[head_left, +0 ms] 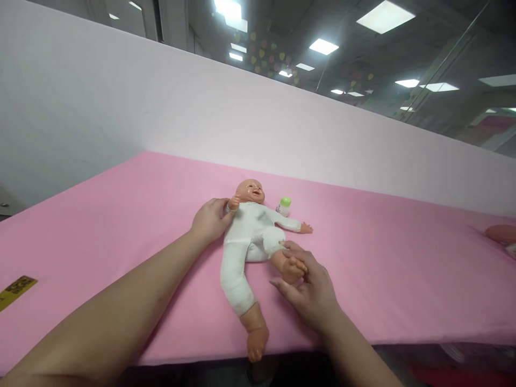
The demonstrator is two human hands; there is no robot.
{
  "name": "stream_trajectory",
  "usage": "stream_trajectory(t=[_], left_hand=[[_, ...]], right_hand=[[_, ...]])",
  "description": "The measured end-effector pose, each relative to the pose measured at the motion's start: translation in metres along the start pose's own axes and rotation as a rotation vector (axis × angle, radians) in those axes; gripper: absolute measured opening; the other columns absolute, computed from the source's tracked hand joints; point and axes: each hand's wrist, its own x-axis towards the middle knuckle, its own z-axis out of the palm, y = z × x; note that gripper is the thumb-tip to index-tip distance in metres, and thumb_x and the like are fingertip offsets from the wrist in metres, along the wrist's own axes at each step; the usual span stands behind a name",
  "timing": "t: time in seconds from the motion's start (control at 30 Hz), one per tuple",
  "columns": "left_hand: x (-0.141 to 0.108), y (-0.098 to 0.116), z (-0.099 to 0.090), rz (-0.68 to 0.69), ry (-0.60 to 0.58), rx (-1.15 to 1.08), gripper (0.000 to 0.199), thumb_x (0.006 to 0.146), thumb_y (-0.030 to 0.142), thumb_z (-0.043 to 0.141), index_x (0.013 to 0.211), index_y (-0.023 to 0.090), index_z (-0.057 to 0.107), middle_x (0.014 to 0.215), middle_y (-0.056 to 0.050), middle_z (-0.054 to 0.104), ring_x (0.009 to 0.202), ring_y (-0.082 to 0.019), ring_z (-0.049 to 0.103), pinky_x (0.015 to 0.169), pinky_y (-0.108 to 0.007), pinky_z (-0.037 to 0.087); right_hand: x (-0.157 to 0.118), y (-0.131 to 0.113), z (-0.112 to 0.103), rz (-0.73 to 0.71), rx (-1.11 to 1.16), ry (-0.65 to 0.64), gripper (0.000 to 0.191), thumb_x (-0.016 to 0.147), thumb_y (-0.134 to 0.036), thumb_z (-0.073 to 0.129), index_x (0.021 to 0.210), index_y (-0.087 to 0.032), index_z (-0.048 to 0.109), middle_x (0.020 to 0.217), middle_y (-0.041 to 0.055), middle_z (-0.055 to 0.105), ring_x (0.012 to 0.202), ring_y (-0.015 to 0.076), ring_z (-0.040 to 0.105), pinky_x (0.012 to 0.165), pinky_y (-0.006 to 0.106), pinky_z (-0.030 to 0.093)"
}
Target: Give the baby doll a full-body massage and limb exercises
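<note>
A baby doll [248,228] with a white cloth body lies on its back on a pink-covered table, its head away from me. My left hand [212,219] is closed around the doll's arm on the left side, near its small hand. On the right, my right hand [312,285] curls around the doll's raised, bent leg at the foot, thumb below and fingers behind. The doll's other leg stretches toward me, its foot reaching past the table's front edge. Beside the doll's shoulder is a small bottle [285,206] with a green cap, partly hidden by the doll's outstretched arm.
The pink sheet [387,269] covers the table up to a low white wall [282,118] with glass above. A yellow label with a black code [18,292] lies at the left. Part of another skin-toned object [502,234] shows at the right edge.
</note>
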Motion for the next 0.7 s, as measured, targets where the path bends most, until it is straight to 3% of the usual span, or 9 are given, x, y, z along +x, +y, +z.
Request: stream_trajectory(t=[0.13, 0.37, 0.5, 0.7], left_hand=[[-0.008, 0.014, 0.004, 0.122, -0.035, 0.074, 0.038, 0.096, 0.035, 0.062, 0.132, 0.028, 0.071, 0.127, -0.009, 0.071, 0.119, -0.031, 0.064, 0.104, -0.043, 0.050], [-0.014, 0.020, 0.008, 0.144, -0.059, 0.137, 0.041, 0.100, 0.028, 0.055, 0.140, 0.026, 0.065, 0.132, -0.011, 0.068, 0.125, -0.031, 0.061, 0.107, -0.044, 0.050], [-0.014, 0.020, 0.006, 0.109, -0.070, 0.120, 0.040, 0.098, 0.030, 0.058, 0.138, 0.026, 0.066, 0.131, -0.011, 0.068, 0.123, -0.030, 0.062, 0.106, -0.044, 0.050], [-0.008, 0.013, 0.003, -0.024, -0.026, 0.009, 0.034, 0.098, 0.042, 0.061, 0.127, 0.026, 0.069, 0.123, -0.010, 0.071, 0.113, -0.030, 0.066, 0.095, -0.040, 0.052]], right_hand=[[0.034, 0.005, 0.009, 0.026, 0.004, -0.046, 0.049, 0.087, -0.042, 0.084, 0.127, -0.024, 0.063, 0.143, 0.0159, 0.067, 0.138, 0.0344, 0.062, 0.111, 0.054, 0.056], [0.057, 0.024, 0.031, 0.077, 0.009, -0.086, 0.049, 0.086, -0.035, 0.083, 0.129, -0.022, 0.065, 0.145, 0.0164, 0.065, 0.139, 0.0349, 0.060, 0.109, 0.053, 0.056], [0.053, 0.025, 0.031, 0.097, 0.022, -0.076, 0.045, 0.086, -0.037, 0.083, 0.125, -0.022, 0.065, 0.141, 0.0157, 0.068, 0.141, 0.0358, 0.058, 0.110, 0.055, 0.055], [0.015, 0.009, 0.004, 0.055, -0.043, -0.027, 0.046, 0.087, -0.042, 0.082, 0.125, -0.025, 0.065, 0.144, 0.0138, 0.067, 0.135, 0.0348, 0.064, 0.110, 0.052, 0.057]])
